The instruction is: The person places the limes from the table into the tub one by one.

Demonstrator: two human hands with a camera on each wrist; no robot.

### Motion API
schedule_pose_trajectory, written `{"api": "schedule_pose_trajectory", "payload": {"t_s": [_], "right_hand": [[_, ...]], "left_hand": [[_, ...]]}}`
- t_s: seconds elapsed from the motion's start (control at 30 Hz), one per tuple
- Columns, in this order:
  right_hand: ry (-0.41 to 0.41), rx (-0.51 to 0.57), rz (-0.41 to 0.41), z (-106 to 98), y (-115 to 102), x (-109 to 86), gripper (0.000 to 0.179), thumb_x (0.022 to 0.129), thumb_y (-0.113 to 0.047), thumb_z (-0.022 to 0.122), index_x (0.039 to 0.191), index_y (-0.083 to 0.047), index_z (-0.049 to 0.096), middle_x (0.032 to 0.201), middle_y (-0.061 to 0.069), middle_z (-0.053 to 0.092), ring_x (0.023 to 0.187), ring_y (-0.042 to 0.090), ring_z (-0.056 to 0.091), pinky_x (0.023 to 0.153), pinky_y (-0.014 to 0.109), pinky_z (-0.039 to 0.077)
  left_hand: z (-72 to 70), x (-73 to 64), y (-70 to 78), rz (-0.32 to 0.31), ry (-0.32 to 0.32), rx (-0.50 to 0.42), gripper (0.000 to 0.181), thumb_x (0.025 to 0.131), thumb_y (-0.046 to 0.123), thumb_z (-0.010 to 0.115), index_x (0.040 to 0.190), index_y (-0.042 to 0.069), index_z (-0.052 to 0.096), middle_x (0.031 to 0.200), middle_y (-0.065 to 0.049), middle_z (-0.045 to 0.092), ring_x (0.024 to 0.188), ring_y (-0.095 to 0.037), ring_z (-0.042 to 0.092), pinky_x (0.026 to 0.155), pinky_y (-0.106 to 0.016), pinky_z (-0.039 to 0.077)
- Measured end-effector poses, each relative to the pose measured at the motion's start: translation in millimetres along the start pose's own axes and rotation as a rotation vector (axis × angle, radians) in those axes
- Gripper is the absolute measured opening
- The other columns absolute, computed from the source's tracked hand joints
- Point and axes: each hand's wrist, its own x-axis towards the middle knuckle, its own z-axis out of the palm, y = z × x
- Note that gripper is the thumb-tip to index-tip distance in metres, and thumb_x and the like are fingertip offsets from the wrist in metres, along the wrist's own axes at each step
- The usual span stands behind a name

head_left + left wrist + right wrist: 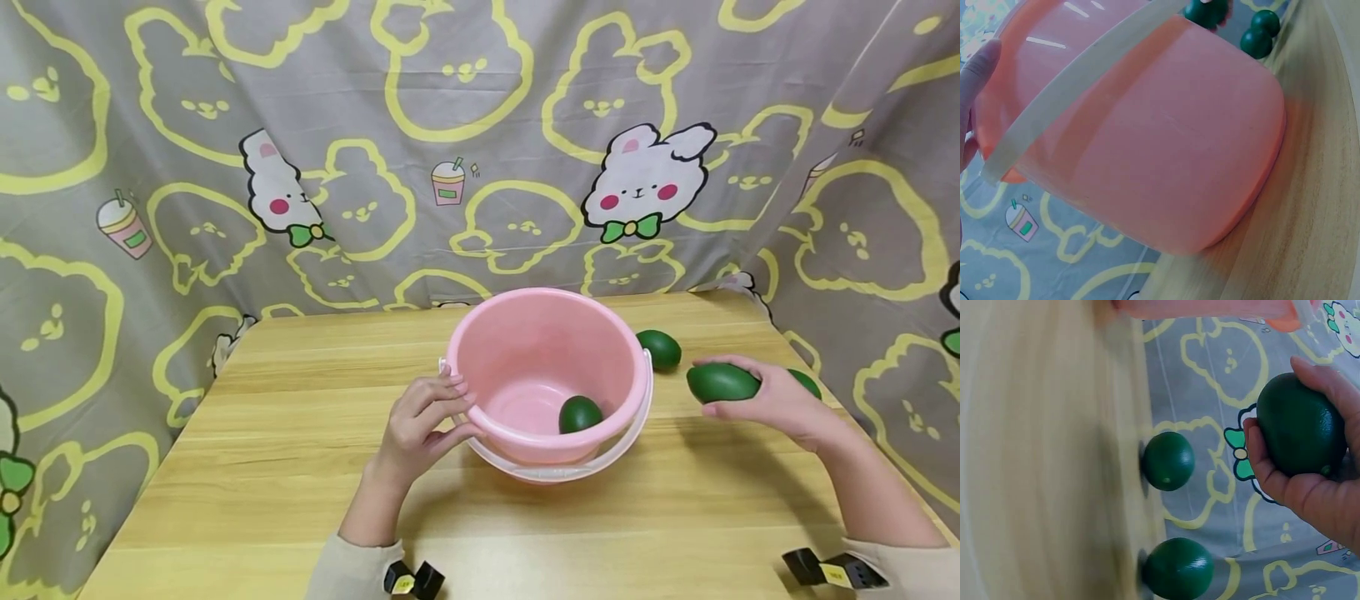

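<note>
A pink bucket (547,342) stands upright on the table, its white handle (555,475) hanging down at the near side. My left hand (423,421) grips the bucket's left rim between thumb and fingers. Inside the bucket, near its right wall, lies one dark green oval fruit (580,414). To the right of the bucket, my right hand (783,404) holds a similar green fruit (1300,425) in the air above the table, thumb and fingers around it. Two more fruits rest on the table: one (660,350) just behind the bucket's right side, another (805,383) partly hidden behind my right hand.
The wooden table (300,458) reaches back to a grey curtain (517,100) with yellow cartoon outlines. The curtain also lines the left and right sides. A small black device is strapped at each sleeve cuff.
</note>
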Motion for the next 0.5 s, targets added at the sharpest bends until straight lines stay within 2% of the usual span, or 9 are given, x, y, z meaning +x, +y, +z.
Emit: {"api": "schedule_pose_trajectory", "payload": {"t_s": [0.13,0.33,0.5], "right_hand": [[0.019,0.009,-0.035,-4,-7,0.1,0.054,0.081,-0.016,0.075,0.130,-0.014,0.053,0.106,-0.019,0.056,0.082,0.011,0.059,0.064,0.026,0.055],[0.049,0.029,-0.078,-11,-17,-0.9,0.051,0.081,-0.010,0.074,0.129,-0.011,0.054,0.107,-0.017,0.056,0.081,0.010,0.059,0.062,0.026,0.056],[0.053,0.018,-0.088,-15,-26,-0.6,0.050,0.082,-0.010,0.073,0.128,-0.015,0.055,0.108,-0.016,0.055,0.082,0.010,0.058,0.062,0.026,0.056]], "left_hand": [[-0.7,-0.1,0.3,0.006,0.004,0.010,0.035,0.083,0.029,0.071,0.084,-0.006,0.070,0.082,-0.016,0.065,0.079,-0.033,0.064,0.084,-0.036,0.059],[-0.2,0.4,0.3,0.006,-0.001,0.008,0.034,0.083,0.028,0.072,0.085,-0.006,0.071,0.082,-0.017,0.065,0.080,-0.032,0.065,0.084,-0.035,0.059],[0.5,0.7,-0.1,0.010,0.001,0.006,0.034,0.083,0.028,0.071,0.085,-0.006,0.071,0.082,-0.017,0.065,0.080,-0.032,0.065,0.084,-0.036,0.059]]}}
